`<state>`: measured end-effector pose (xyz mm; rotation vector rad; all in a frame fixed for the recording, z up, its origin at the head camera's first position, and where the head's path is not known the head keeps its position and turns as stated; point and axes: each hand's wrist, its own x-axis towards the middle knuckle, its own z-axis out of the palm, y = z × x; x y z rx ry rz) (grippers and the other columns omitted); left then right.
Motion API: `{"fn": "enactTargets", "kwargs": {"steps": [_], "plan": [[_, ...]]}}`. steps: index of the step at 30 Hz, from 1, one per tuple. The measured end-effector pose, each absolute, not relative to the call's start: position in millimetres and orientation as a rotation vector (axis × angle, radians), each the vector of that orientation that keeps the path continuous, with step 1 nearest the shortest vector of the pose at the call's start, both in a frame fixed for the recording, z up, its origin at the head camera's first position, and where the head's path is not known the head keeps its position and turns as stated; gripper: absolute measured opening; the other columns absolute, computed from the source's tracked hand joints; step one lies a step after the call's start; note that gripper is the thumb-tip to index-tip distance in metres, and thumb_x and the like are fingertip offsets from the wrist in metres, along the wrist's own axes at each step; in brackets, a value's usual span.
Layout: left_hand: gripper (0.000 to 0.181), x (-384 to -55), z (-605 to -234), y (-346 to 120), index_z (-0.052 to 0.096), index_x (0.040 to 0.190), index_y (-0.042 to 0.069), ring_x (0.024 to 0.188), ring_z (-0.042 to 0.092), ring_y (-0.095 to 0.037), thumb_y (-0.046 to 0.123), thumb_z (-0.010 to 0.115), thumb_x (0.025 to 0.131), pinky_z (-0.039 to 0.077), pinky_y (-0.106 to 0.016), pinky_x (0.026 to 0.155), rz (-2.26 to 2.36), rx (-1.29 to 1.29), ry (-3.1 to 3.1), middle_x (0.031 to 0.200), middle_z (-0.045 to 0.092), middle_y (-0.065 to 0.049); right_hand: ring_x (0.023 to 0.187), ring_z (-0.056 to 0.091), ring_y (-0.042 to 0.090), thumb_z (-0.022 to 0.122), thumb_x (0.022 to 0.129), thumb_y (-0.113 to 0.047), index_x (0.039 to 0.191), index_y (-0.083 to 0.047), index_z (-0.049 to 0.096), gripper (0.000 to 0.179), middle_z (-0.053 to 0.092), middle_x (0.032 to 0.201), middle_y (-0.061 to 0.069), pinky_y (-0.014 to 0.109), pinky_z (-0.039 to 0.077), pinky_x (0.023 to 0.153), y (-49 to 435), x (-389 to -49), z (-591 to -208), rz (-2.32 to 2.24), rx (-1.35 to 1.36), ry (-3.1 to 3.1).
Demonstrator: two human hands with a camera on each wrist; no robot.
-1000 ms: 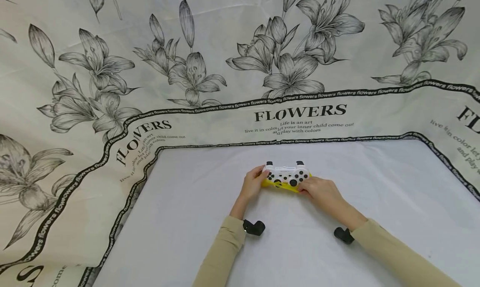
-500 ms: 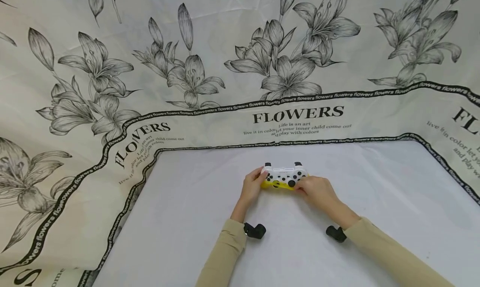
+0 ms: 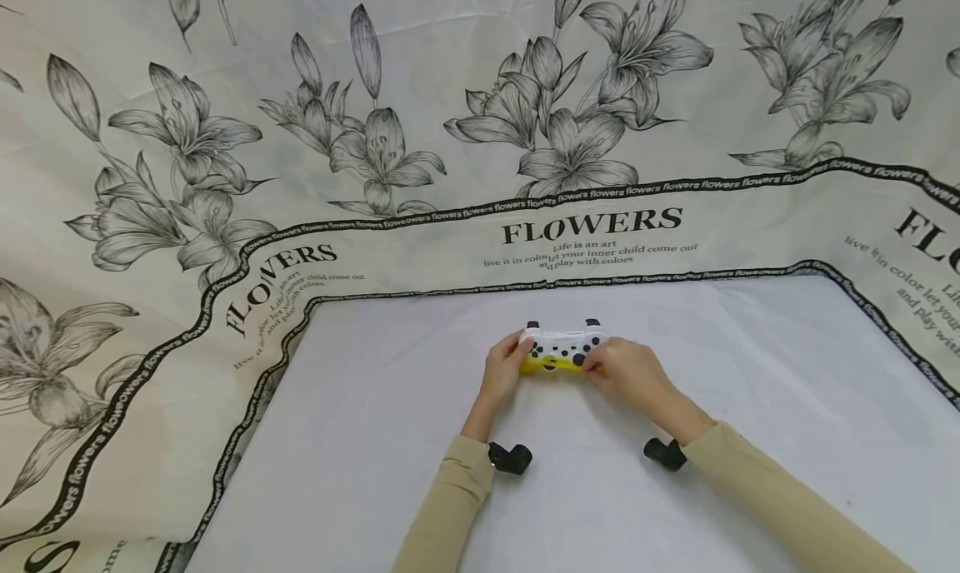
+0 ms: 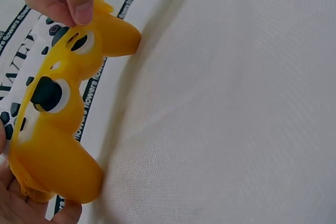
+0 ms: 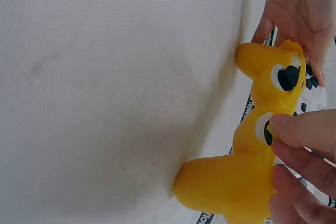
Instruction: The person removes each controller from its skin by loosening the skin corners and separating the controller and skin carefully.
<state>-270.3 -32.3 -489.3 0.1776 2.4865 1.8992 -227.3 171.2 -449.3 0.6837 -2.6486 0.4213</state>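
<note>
A white game controller [image 3: 558, 338] with black buttons and sticks is held up in both hands, partly inside a yellow rubbery cover [image 4: 58, 156]. The cover wraps its grips, and the white face with the buttons shows bare. My left hand [image 3: 501, 377] holds the controller's left end, thumb on top. With thumb and fingers, my right hand [image 3: 626, 373] pinches the cover's edge beside the right stick. In the left wrist view the left stick [image 4: 47, 94] pokes through its hole, while yellow material partly covers the right stick [image 5: 268, 132] in the right wrist view.
A white cloth-covered table [image 3: 585, 498] spreads beneath the hands. Behind and to the sides hangs fabric [image 3: 405, 252] printed with flowers and lettering. A black wrist camera [image 3: 510, 458] sits at the left cuff, another black wrist camera [image 3: 664, 454] at the right.
My right hand has shifted slightly left and up, and the cover's edge at the right lies closer to the controller. My left hand keeps its hold. The head view has turned slightly.
</note>
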Motion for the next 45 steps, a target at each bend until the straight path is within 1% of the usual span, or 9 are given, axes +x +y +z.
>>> {"fn": "enactTargets", "kwargs": {"steps": [4,9,17,23,26,31,35,39,45], "plan": [[0.047,-270.5,-489.6,-33.2,0.052,0.135,0.001,0.131,0.049,-0.025,0.032,0.049,0.100,0.036,-0.040,0.112,1.901,0.176,2.487,0.136,0.057,-0.013,0.067,0.060,0.018,0.079,0.072,-0.009,0.075,-0.014,0.074,0.008,0.070,0.072,-0.002,0.032,0.050,0.052,164.4,-228.9,-442.3,0.392,0.694,-2.658],[0.045,-271.4,-490.0,-33.2,0.054,0.133,0.001,0.127,0.052,-0.026,0.031,0.051,0.100,0.038,-0.041,0.111,1.915,0.187,2.499,0.132,0.060,-0.014,0.062,0.062,0.015,0.080,0.071,-0.011,0.074,-0.014,0.070,0.011,0.069,0.072,-0.003,0.029,0.048,0.050,155.5,-233.8,-434.6,0.350,0.705,-2.651],[0.043,-271.8,-491.1,-33.5,0.057,0.131,0.001,0.124,0.054,-0.025,0.029,0.052,0.099,0.040,-0.040,0.109,1.925,0.207,2.503,0.130,0.062,-0.014,0.072,0.063,0.018,0.084,0.071,-0.017,0.084,-0.012,0.072,0.018,0.072,0.080,-0.001,0.031,0.053,0.058,134.3,-239.3,-432.3,0.347,0.767,-2.670],[0.043,-272.9,-489.7,-32.1,0.057,0.131,0.002,0.126,0.053,-0.025,0.030,0.052,0.099,0.040,-0.039,0.109,1.917,0.225,2.512,0.132,0.061,-0.013,0.067,0.059,0.018,0.085,0.069,-0.020,0.081,-0.012,0.071,0.020,0.070,0.075,-0.001,0.033,0.051,0.054,124.7,-244.3,-434.0,0.312,0.657,-2.737],[0.044,-273.0,-489.3,-32.3,0.056,0.132,0.002,0.127,0.052,-0.025,0.030,0.052,0.099,0.039,-0.039,0.110,1.908,0.223,2.510,0.133,0.060,-0.013,0.065,0.058,0.018,0.087,0.067,-0.019,0.079,-0.012,0.070,0.022,0.068,0.071,0.000,0.034,0.050,0.053,122.5,-244.6,-432.6,0.302,0.629,-2.748],[0.046,-272.5,-490.5,-34.4,0.055,0.133,0.002,0.129,0.050,-0.024,0.032,0.051,0.099,0.038,-0.040,0.111,1.884,0.195,2.519,0.135,0.058,-0.012,0.068,0.060,0.019,0.087,0.066,-0.010,0.083,-0.013,0.064,0.028,0.069,0.073,-0.001,0.033,0.050,0.054,121.9,-244.4,-432.5,0.261,0.744,-2.682],[0.045,-273.2,-492.2,-33.7,0.056,0.132,0.002,0.128,0.051,-0.026,0.031,0.051,0.099,0.038,-0.041,0.111,1.899,0.215,2.529,0.133,0.059,-0.013,0.070,0.061,0.020,0.082,0.070,-0.004,0.084,-0.012,0.067,0.023,0.071,0.076,0.000,0.032,0.051,0.055,124.5,-244.7,-434.7,0.269,0.764,-2.656],[0.044,-270.8,-494.6,-34.4,0.056,0.131,0.001,0.127,0.052,-0.026,0.031,0.052,0.099,0.038,-0.042,0.110,1.918,0.226,2.510,0.132,0.060,-0.014,0.070,0.059,0.019,0.079,0.073,-0.004,0.084,-0.012,0.072,0.015,0.071,0.078,0.000,0.032,0.051,0.055,124.0,-242.4,-437.1,0.284,0.744,-2.689],[0.045,-270.7,-494.0,-34.9,0.056,0.132,0.001,0.126,0.053,-0.024,0.031,0.052,0.099,0.039,-0.042,0.110,1.928,0.227,2.498,0.132,0.060,-0.013,0.072,0.058,0.020,0.078,0.072,-0.004,0.082,-0.010,0.072,0.013,0.070,0.076,-0.001,0.032,0.049,0.053,120.7,-241.3,-438.1,0.223,0.746,-2.682]]}}
